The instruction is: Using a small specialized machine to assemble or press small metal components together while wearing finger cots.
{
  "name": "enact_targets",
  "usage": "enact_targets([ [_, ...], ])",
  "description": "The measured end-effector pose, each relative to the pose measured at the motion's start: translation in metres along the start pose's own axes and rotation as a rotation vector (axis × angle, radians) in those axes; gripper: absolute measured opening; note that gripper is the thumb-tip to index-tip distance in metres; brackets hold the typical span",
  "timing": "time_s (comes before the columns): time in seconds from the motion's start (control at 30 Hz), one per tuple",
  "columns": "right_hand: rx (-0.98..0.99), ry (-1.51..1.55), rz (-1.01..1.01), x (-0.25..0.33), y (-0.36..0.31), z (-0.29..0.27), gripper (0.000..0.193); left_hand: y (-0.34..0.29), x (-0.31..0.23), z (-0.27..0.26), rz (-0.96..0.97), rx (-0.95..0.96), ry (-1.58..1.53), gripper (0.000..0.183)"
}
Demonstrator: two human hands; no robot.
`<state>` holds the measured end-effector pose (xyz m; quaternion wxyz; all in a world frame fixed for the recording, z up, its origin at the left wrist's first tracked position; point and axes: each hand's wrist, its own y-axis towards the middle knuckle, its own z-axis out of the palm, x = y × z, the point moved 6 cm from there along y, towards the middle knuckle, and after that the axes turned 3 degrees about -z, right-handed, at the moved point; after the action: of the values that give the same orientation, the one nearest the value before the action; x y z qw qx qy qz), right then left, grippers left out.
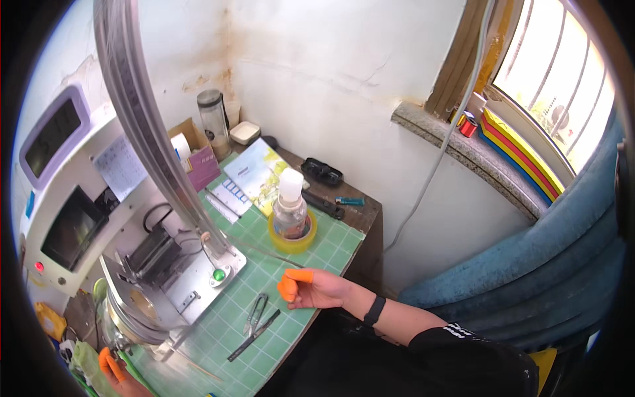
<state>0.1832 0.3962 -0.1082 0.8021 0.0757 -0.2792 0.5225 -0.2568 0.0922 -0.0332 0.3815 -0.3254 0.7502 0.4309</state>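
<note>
Two hands are seen. The right hand (313, 288) is held over the mat edge with fingers bent inward; two orange finger covers (299, 275) are worn on it, and whether anything thin is pinched cannot be told. The left hand (120, 374) is partly cut off by the lower rim, with orange also worn on its fingers; its grip cannot be told. One pair of small snips (256, 313) and one black strip (254, 335) are laid side by side on the mat, just below and left of the right hand. One machine (198, 281) is set at the left, with the left hand near its lower front; one green button (219, 274) and one red button (39, 266) are counted on it.

The mat (278, 331) is green and gridded with pale lines. The machine's base is made of bright, flat metal, and its column (149, 119) is long, ribbed and slanted. One clear bottle (289, 215) with a white top is stood inside one round roll of yellow tape (292, 243).

Behind, a booklet (254, 173), black glasses (322, 171) and a clear jar (213, 119) are placed. An open carton (200, 167) is partly hidden by the column. A red spool (468, 126) is rested on the speckled stone sill (456, 155), above a blue curtain (522, 264).
</note>
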Motion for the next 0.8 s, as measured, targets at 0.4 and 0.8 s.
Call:
enact_targets([
  [0.4,-0.048,0.002,-0.060,0.006,-0.006,0.010,0.055,-0.001,-0.022,0.000,0.004,0.059,-0.068,0.035],
  [0.8,0.078,-0.149,0.016,-0.006,0.006,0.015,0.060,-0.015,-0.010,-0.009,-0.079,-0.103,-0.234,0.016],
])
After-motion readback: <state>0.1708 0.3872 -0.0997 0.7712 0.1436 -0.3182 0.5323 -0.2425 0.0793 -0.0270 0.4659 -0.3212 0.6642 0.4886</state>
